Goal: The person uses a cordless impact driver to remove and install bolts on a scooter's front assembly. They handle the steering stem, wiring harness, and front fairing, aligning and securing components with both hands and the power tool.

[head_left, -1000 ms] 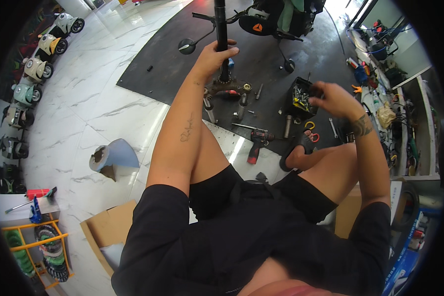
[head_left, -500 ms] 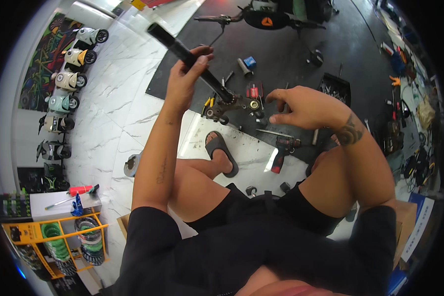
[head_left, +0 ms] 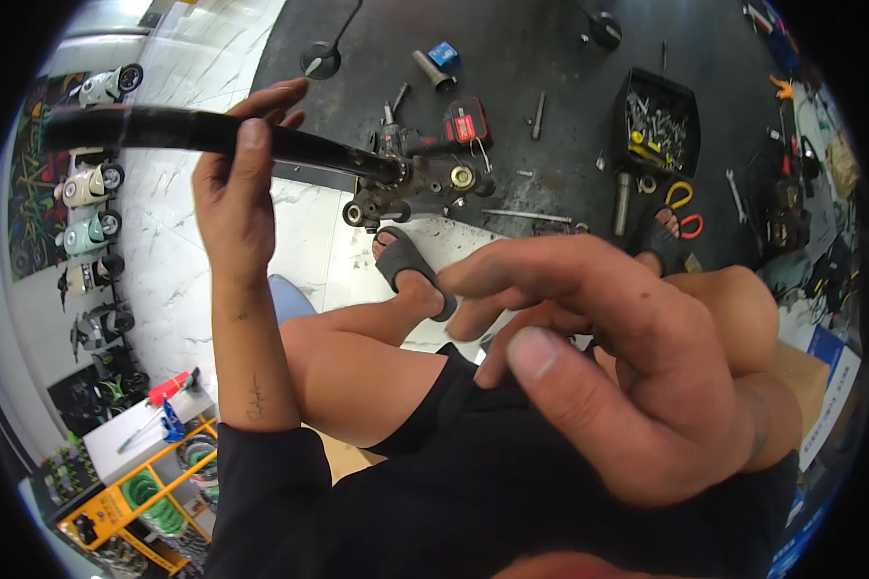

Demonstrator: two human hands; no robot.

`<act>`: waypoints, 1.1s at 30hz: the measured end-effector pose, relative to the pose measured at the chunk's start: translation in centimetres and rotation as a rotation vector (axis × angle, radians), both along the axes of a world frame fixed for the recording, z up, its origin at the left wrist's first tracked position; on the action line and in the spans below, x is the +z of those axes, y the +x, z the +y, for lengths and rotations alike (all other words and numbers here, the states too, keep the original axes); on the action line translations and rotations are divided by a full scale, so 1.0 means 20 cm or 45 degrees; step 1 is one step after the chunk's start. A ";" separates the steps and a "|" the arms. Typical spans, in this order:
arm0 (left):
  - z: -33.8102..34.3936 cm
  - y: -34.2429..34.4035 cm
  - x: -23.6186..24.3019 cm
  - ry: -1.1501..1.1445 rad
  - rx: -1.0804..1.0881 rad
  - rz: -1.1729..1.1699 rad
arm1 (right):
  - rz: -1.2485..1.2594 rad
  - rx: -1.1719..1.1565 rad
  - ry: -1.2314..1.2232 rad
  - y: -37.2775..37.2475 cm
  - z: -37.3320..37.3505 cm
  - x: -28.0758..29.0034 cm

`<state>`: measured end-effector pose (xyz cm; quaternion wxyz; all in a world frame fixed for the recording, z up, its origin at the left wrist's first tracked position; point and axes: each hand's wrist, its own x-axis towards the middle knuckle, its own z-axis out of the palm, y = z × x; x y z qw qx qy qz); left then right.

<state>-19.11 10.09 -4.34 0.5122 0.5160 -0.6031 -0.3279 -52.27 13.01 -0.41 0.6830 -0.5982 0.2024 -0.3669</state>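
My left hand grips a black steel tube, now tilted almost level and reaching left. Its other end joins a grimy metal fork crown with round fittings, over the mat's front edge. My right hand is large and close to the camera, above my lap, with bent fingers apart and nothing visible in it. Beyond the crown lie a red-and-black tool, a small blue box and a metal sleeve.
A black bin of bolts stands on the dark mat, with wrenches and tools at the right. Small scooters line the left wall, above an orange rack. My sandaled feet flank the mat's front edge.
The tube has swung down leftward from upright to nearly level, my left hand moving left with it. My right hand has left the bolt bin area and risen toward the camera.
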 end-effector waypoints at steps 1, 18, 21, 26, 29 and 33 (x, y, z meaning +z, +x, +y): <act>-0.01 0.00 -0.01 0.007 -0.004 0.037 | 0.021 0.049 0.042 -0.01 -0.02 -0.02; -0.18 0.14 -0.03 0.059 -0.083 -0.098 | 0.090 0.346 0.281 -0.07 -0.20 -0.17; -0.19 0.13 -0.02 0.057 -0.093 -0.050 | 0.082 0.377 0.282 -0.07 -0.22 -0.18; -0.16 0.09 -0.01 0.083 -0.015 -0.094 | 0.097 0.393 0.273 -0.08 -0.24 -0.20; -0.16 0.09 -0.01 0.095 -0.040 -0.087 | 0.089 0.398 0.272 -0.07 -0.24 -0.21; -0.17 0.09 0.00 0.172 0.072 -0.014 | 0.052 0.404 0.298 -0.07 -0.25 -0.21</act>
